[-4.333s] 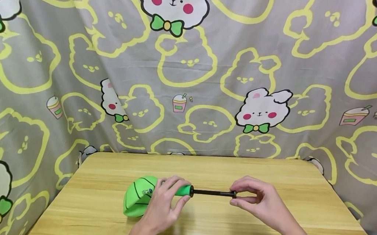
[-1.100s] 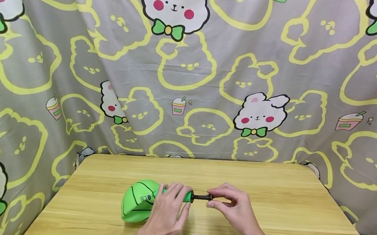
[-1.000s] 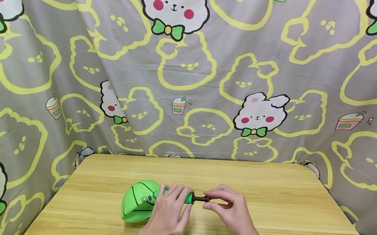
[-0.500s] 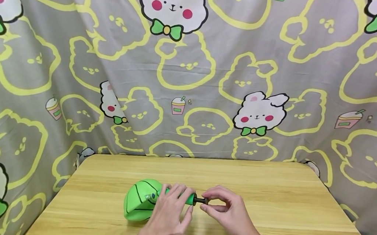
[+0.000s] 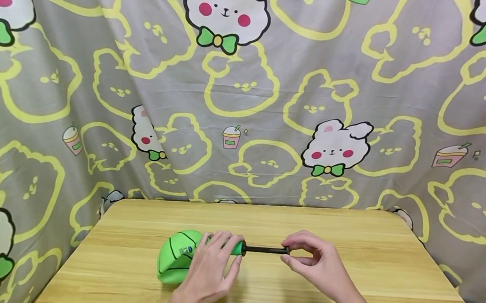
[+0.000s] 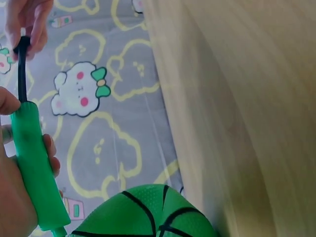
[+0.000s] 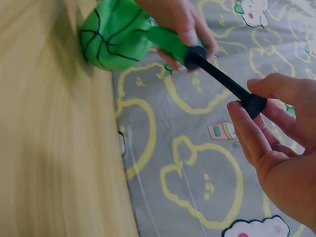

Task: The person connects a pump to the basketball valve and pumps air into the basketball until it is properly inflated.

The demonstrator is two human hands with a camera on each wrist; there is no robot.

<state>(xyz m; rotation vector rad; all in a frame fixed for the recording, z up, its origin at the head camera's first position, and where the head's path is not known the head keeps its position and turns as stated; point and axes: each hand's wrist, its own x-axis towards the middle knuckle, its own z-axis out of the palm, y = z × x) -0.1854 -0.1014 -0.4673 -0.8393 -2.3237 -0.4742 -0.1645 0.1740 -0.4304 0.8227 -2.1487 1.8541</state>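
Observation:
My left hand (image 5: pixel 212 268) grips the green barrel of a small hand pump (image 6: pixel 37 168). The barrel's narrow end points at a partly deflated green ball (image 5: pixel 175 255) with black lines, which sits on the table left of the hand and has a deep dent. Where the pump meets the ball is hidden behind the left hand in the head view. Thumb and fingers of my right hand (image 5: pixel 317 262) pinch the black end knob (image 7: pixel 254 104) of the plunger. A long stretch of the black plunger rod (image 5: pixel 266 250) shows between the two hands.
The light wood table (image 5: pixel 135 219) lies under the hands and ball. A grey curtain (image 5: pixel 268 101) with yellow outlines and white cartoon animals hangs behind the table and along its sides.
The rod went from far out to mostly pushed in by half a second ago. Now my right hand has drawn it out to the right again. The left hand keeps its grip.

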